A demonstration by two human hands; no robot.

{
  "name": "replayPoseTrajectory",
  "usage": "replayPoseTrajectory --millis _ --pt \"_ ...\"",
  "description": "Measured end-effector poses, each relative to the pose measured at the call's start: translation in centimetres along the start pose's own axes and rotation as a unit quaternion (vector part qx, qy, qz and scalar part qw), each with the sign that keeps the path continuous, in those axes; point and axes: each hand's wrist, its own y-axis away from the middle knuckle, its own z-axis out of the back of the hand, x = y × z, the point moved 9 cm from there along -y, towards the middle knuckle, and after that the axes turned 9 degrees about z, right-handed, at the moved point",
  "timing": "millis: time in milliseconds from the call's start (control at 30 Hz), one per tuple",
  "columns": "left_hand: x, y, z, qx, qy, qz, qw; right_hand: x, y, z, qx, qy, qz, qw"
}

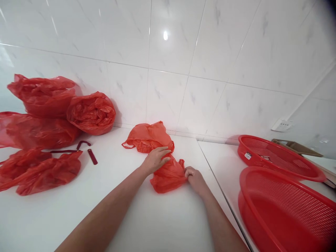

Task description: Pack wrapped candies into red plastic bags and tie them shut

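Observation:
A crumpled red plastic bag (168, 179) lies on the white table in front of me. Just behind it, another red plastic bag (148, 135) rests near the wall, and the two touch or overlap. My left hand (155, 160) is over the place where they meet, its fingers stretched out and apart. At the right edge of the nearer bag, my right hand (194, 177) has its fingers curled and closed on the plastic. Its fingertips are partly hidden.
Stuffed red bags (47, 129) are piled at the left against the tiled wall. Near them lie a loose red bag (49, 175) and dark red strips (92, 156). Two red baskets, a near one (278, 213) and a far one (273, 154), stand right of the table seam.

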Motion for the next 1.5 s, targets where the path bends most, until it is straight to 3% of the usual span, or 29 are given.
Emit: replayPoseTrajectory --millis 100,167,267,367,500,600,800,967,1067,1200,1300,1433,1500 --pt "3.3 -0.9 -2.2 0.042 -0.027 0.126 0.991 0.4 0.5 -1.0 0.069 -0.021 -0.002 0.997" --pt "6.3 -0.8 -2.3 0.027 -0.048 0.205 0.977 -0.1 0.6 -0.2 0.062 -0.022 -0.011 0.998" --pt "9.6 -0.2 -0.7 -0.023 -0.071 0.265 0.961 -1.7 0.3 3.4 -0.035 0.002 -0.020 0.999" --pt "10.8 0.6 1.7 -0.078 -0.091 0.299 0.947 -3.7 0.4 7.3 -0.153 0.030 -0.046 0.987" --pt "9.1 1.1 3.5 -0.125 -0.105 0.304 0.939 -4.5 1.3 9.2 -0.237 0.050 -0.089 0.966" --pt "6.7 0.9 3.1 -0.106 -0.070 0.254 0.959 -3.5 1.6 8.4 -0.237 0.067 -0.102 0.964" --pt "3.4 1.5 -0.3 0.023 0.010 0.171 0.985 -2.8 1.7 5.9 -0.156 0.103 -0.121 0.975" --pt "0.2 2.6 -2.7 0.137 0.051 0.104 0.984 -2.2 1.4 5.7 -0.172 0.062 -0.080 0.980" --pt "-2.6 3.6 -3.9 0.211 0.124 0.077 0.966 -1.1 1.4 5.9 -0.201 0.034 -0.053 0.977" --pt "-4.7 4.6 -4.9 0.251 0.273 0.123 0.921 0.0 1.7 6.3 -0.247 0.014 -0.038 0.968" --pt "-3.5 4.1 -4.7 0.203 0.307 0.172 0.914 0.4 2.1 7.3 -0.288 0.028 -0.043 0.956" --pt "0.6 2.9 -2.0 0.031 0.306 0.252 0.917 1.4 3.1 9.2 -0.356 0.084 -0.048 0.929" --pt "1.7 2.9 -0.7 -0.039 0.297 0.276 0.913 2.2 3.2 9.0 -0.350 0.089 -0.044 0.931"
